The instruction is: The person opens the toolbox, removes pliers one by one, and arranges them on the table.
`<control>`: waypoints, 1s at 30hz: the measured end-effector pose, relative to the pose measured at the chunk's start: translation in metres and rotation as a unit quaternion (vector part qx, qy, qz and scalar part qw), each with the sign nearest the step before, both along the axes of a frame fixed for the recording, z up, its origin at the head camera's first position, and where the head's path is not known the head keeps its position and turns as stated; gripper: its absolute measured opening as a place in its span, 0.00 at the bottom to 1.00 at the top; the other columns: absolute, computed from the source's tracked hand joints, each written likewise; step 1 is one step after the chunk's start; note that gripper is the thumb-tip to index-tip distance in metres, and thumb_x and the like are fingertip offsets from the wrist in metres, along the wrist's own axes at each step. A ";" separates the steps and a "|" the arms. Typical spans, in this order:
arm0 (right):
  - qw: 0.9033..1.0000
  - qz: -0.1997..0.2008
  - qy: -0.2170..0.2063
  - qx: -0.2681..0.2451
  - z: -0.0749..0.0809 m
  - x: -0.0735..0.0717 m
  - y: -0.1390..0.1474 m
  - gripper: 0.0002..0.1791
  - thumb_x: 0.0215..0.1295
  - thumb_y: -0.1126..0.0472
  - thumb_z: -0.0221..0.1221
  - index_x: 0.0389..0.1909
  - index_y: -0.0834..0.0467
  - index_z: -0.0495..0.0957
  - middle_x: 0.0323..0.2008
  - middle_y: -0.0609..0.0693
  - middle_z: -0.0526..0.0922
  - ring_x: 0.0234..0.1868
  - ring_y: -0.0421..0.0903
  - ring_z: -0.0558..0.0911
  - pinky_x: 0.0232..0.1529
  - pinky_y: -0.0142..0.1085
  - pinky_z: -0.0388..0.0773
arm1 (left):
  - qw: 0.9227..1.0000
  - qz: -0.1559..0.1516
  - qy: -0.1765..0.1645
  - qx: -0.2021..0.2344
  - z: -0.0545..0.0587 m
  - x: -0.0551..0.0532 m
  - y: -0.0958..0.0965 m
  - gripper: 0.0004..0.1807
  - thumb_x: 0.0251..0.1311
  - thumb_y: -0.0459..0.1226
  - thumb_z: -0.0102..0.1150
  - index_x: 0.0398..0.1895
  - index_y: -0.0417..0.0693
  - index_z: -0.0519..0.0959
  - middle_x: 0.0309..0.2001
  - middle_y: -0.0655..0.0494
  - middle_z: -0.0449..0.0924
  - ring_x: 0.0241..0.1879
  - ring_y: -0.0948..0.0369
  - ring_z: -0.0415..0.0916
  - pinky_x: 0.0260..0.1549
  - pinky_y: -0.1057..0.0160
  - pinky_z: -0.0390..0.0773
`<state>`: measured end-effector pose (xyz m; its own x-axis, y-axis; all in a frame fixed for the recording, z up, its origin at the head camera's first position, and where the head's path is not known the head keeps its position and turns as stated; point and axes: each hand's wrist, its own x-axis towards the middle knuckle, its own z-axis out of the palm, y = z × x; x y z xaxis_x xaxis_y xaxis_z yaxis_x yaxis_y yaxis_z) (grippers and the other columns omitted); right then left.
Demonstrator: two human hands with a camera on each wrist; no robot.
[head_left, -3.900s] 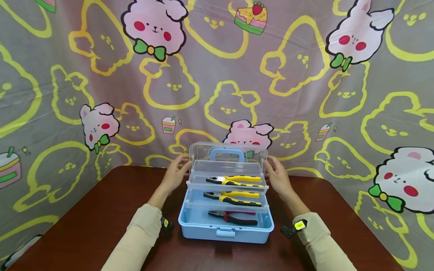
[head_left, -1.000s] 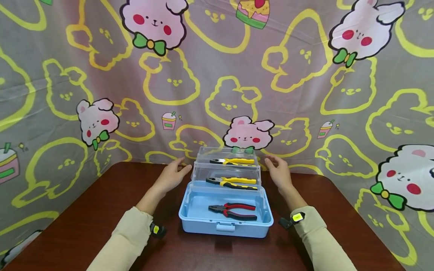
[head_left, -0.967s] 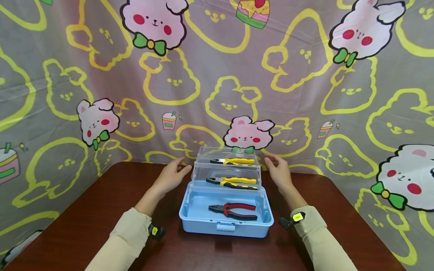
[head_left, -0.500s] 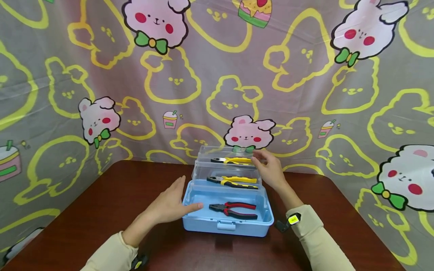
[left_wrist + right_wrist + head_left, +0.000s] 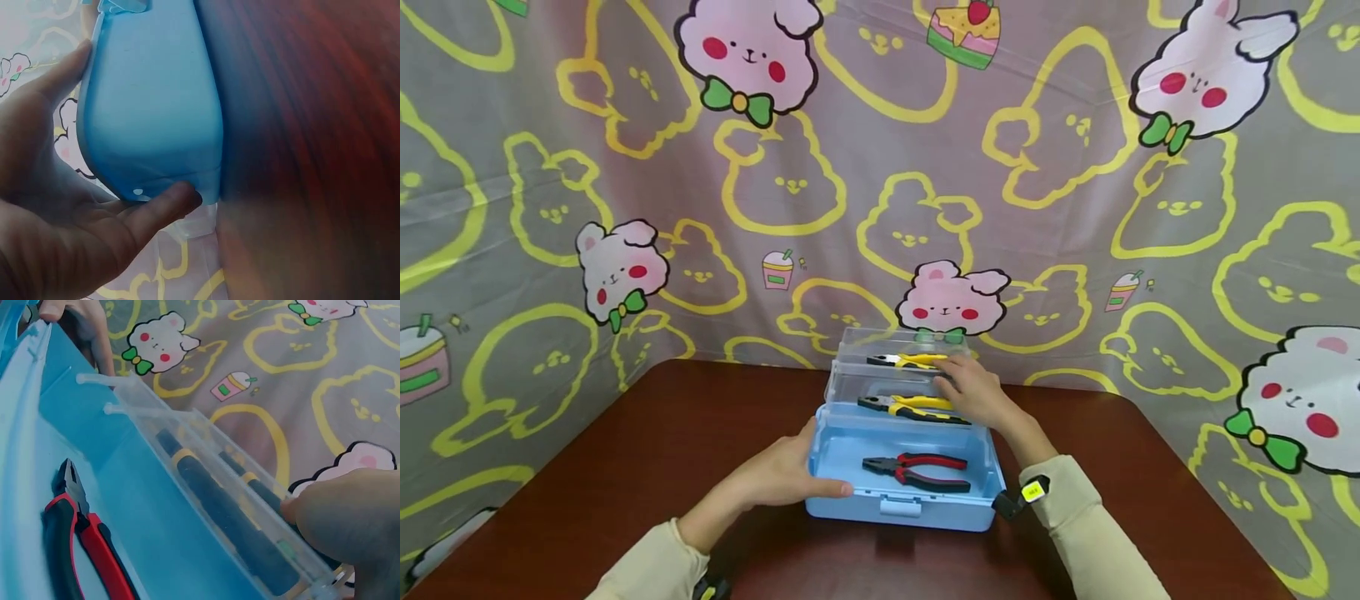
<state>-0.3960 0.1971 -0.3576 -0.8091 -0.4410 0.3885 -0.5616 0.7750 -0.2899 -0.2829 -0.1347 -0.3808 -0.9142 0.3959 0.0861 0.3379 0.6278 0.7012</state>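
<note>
Patterned curtain (image 5: 850, 142) behind dark table (image 5: 685, 433). Left hand (image 5: 778, 471) spread against blue toolbox (image 5: 947, 514); right hand (image 5: 976, 392) at upper pliers (image 5: 904, 361), grip unclear. Likely heavy, stiff; grasp mid-handle.

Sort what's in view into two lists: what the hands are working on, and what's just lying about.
Seemingly in the job:
- blue toolbox, left hand against its side
- upper yellow-and-black pliers, right hand at the handles

Just lying about, apparently:
- lower yellow-and-black pliers, in the lower clear tray
- red-and-black pliers, in the box bottom
- table
- patterned cloth
</note>
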 end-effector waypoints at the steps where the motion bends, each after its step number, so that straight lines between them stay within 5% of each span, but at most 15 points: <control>1: 1.000 0.005 0.002 0.006 0.000 0.001 0.000 0.20 0.81 0.58 0.53 0.67 0.62 0.77 0.58 0.59 0.78 0.58 0.59 0.76 0.49 0.62 0.72 | 1.000 0.001 -0.004 0.000 0.000 0.001 0.000 0.69 0.49 0.58 0.79 0.83 0.38 0.45 0.63 0.36 0.75 0.55 0.48 0.78 0.50 0.43 0.76; 15: 0.995 0.017 -0.007 -0.097 -0.009 -0.002 -0.001 0.12 0.81 0.67 0.51 0.54 0.66 0.80 0.48 0.57 0.78 0.51 0.57 0.74 0.51 0.56 0.71 | 0.999 0.005 -0.030 0.010 -0.002 0.003 0.000 0.69 0.49 0.61 0.77 0.83 0.40 0.44 0.63 0.36 0.75 0.55 0.47 0.78 0.50 0.42 0.77; 30: 0.979 0.026 -0.075 -0.189 -0.002 -0.007 0.000 0.13 0.78 0.66 0.57 0.57 0.66 0.79 0.57 0.62 0.76 0.56 0.60 0.77 0.55 0.56 0.77 | 1.000 0.014 -0.026 -0.006 0.000 0.004 -0.003 0.70 0.49 0.62 0.77 0.83 0.41 0.43 0.62 0.36 0.76 0.53 0.49 0.78 0.50 0.43 0.77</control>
<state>-0.4025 0.1969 -0.3592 -0.8498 -0.3310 0.4102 -0.5265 0.5674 -0.6332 -0.2792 -0.1372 -0.3812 -0.9283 0.3704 0.0338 0.2832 0.6451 0.7097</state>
